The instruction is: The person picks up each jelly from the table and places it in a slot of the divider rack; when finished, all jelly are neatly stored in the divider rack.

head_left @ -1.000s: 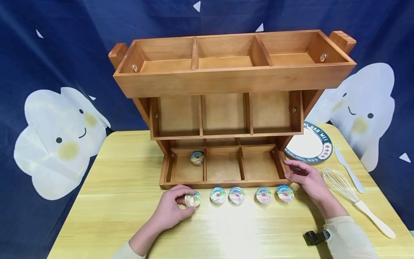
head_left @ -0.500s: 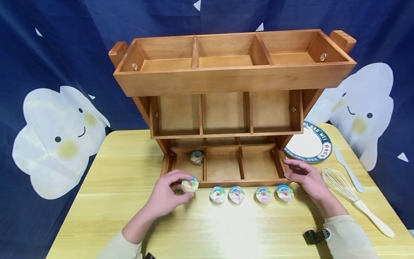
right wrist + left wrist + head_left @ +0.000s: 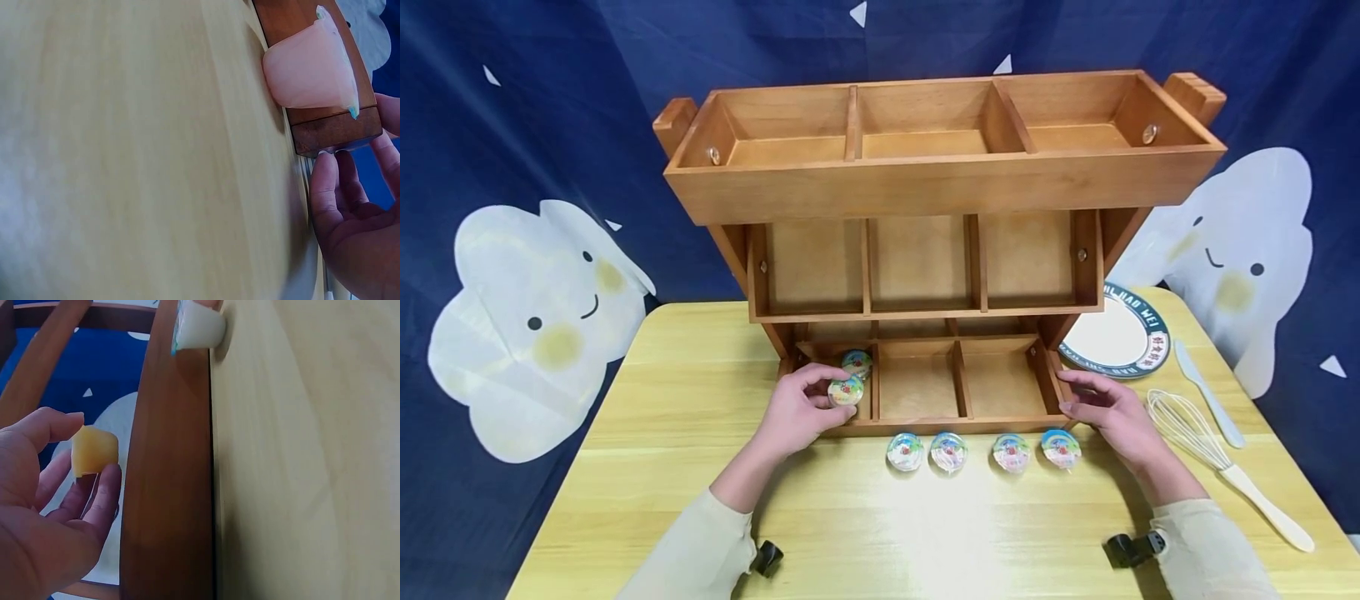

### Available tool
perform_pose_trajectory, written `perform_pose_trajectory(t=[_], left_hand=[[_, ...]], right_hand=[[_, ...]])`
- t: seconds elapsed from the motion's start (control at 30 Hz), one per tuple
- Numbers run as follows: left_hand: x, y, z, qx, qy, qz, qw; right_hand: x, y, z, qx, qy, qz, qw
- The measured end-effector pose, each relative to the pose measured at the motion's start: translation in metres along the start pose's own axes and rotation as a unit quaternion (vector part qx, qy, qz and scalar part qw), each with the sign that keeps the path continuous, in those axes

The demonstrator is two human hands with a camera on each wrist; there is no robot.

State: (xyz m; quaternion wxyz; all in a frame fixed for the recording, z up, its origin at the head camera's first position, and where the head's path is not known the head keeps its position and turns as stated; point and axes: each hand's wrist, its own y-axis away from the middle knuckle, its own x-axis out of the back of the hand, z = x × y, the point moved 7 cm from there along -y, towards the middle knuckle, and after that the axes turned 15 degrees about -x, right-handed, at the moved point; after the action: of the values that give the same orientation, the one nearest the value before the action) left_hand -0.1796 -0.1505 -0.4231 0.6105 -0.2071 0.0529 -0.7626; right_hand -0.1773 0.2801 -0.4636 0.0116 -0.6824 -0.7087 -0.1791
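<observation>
My left hand (image 3: 793, 408) pinches a small jelly cup (image 3: 846, 391) between thumb and fingers, over the lower left compartment of the wooden rack (image 3: 940, 183). In the left wrist view this jelly cup (image 3: 97, 450) looks yellow, its lid facing away from the palm. Just behind it, another jelly cup (image 3: 857, 362) sits inside that compartment, partly covered. My right hand (image 3: 1112, 417) holds the bottom tray's right front corner; in the right wrist view its fingers (image 3: 324, 187) press the wooden end, near a pink jelly cup (image 3: 312, 69) on the table.
Several jelly cups stand in a row before the rack, among them a white one (image 3: 906, 452) and a blue-edged one (image 3: 1061, 448). On the right lie a green-rimmed plate (image 3: 1159, 333), a pale knife (image 3: 1210, 396) and a whisk (image 3: 1255, 492). Above, the rack's upper tiers overhang the bottom tray.
My left hand has lifted its jelly cup from the table and carried it over the tray's front edge into the lower left compartment's area. The right hand has stayed at the corner.
</observation>
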Motion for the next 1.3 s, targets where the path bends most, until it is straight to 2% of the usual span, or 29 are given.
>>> perform_pose_trajectory(t=[0.27,0.53,1.1,1.3], left_hand=[[-0.001,-0.009,-0.013,0.027,-0.062,-0.01,0.9976],[-0.007,-0.013,-0.024,0.045,-0.101,-0.048,0.9927],[-0.009,-0.014,-0.039,0.09,-0.121,-0.063,0.9866],[-0.01,-0.015,-0.041,0.1,-0.11,-0.071,0.9864]], right_hand=[[0.001,-0.001,0.001,0.003,0.009,0.004,0.9999],[0.0,0.0,0.0,0.007,0.009,0.002,0.9999],[0.001,0.001,0.001,0.011,0.007,0.005,0.9999],[0.001,0.001,0.001,0.01,0.009,0.004,0.9999]])
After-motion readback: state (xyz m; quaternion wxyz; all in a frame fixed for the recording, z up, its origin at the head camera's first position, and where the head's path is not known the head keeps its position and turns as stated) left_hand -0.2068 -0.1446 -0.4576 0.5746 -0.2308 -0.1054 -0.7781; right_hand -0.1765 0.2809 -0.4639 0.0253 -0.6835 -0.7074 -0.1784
